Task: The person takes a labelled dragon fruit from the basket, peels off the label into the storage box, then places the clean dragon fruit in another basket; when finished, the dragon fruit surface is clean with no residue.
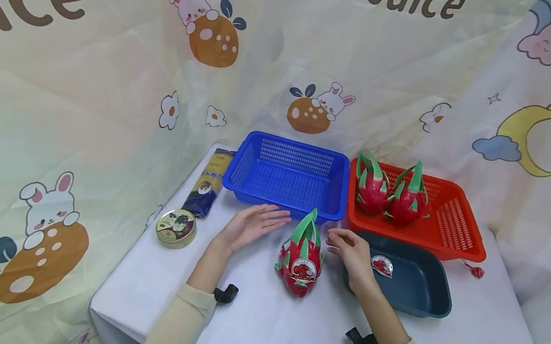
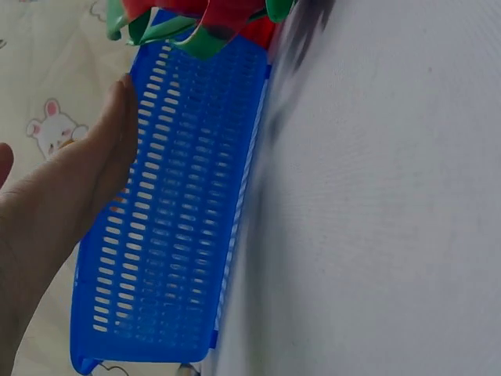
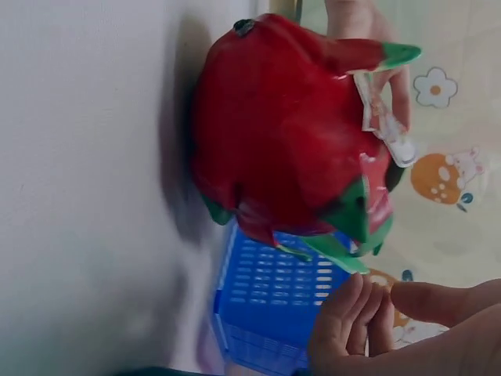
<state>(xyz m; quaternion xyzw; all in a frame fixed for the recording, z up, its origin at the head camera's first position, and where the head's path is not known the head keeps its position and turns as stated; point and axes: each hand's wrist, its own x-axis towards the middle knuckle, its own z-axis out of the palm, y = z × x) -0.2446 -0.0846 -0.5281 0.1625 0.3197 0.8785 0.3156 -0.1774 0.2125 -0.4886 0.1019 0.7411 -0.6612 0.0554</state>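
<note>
A red dragon fruit point(image 1: 302, 267) with green leaf tips and a round label lies on the white table between both hands. My left hand point(image 1: 255, 227) is left of it with fingers extended, apart from the fruit and close to the blue basket point(image 1: 284, 187). On the other side is my right hand point(image 1: 351, 253), fingers loosely bent and nothing visible in them. The right wrist view has the dragon fruit point(image 3: 274, 133) large, with the thumb and fingertips of the right hand point(image 3: 391, 329) close together near a leaf tip.
Two more dragon fruits point(image 1: 406, 200) sit in the red basket point(image 1: 452, 213). In front is a dark teal tray point(image 1: 419, 288) with a round sticker point(image 1: 382, 265). A small red wrapped item point(image 1: 475, 271) lies at right. At left are a round tin point(image 1: 176, 229) and a yellow-and-blue packet point(image 1: 210, 182).
</note>
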